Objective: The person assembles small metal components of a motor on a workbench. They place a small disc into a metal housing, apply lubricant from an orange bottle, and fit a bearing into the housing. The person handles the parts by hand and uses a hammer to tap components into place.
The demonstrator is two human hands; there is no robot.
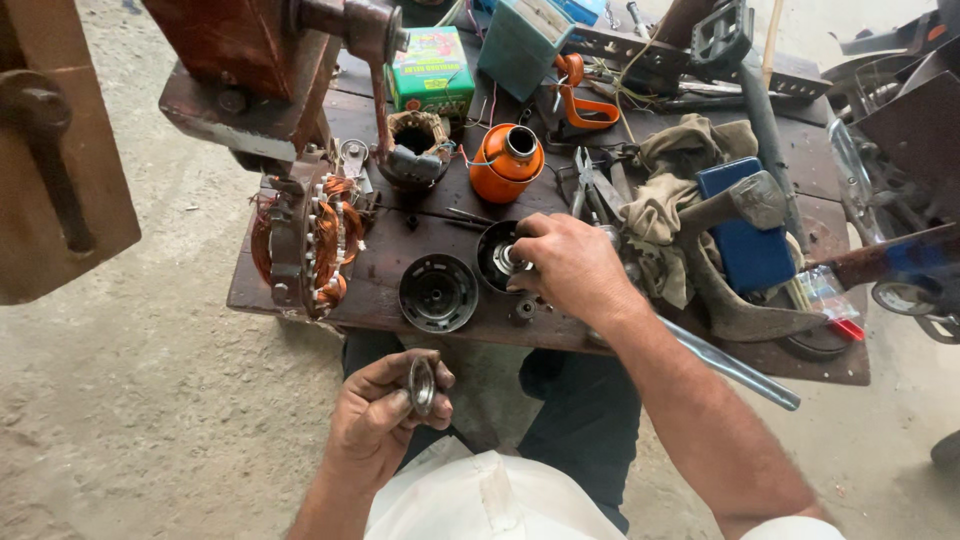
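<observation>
Presently:
- Left hand [385,415]: fingers pinched on a small metal ring [422,385], held below the workbench [400,225] edge.
- Right hand [570,265]: fingertips closed on a silver part [508,261] inside a black round housing [497,255], at its 9 o'clock.
- Second black housing [438,292]: at 8 o'clock of the first.

A repair workshop: cluttered wooden workbench [300,290], copper-wound motor stator [310,240], pliers [592,190], oily rags [680,190]

Head view, steeply downward, close over a low workbench

One camera, worn on the person's head, looks down past lap and forearms; the dark wooden bench [420,310] fills the frame from centre towards twelve and three o'clock, bare concrete floor [150,400] from seven to nine o'clock.
</observation>
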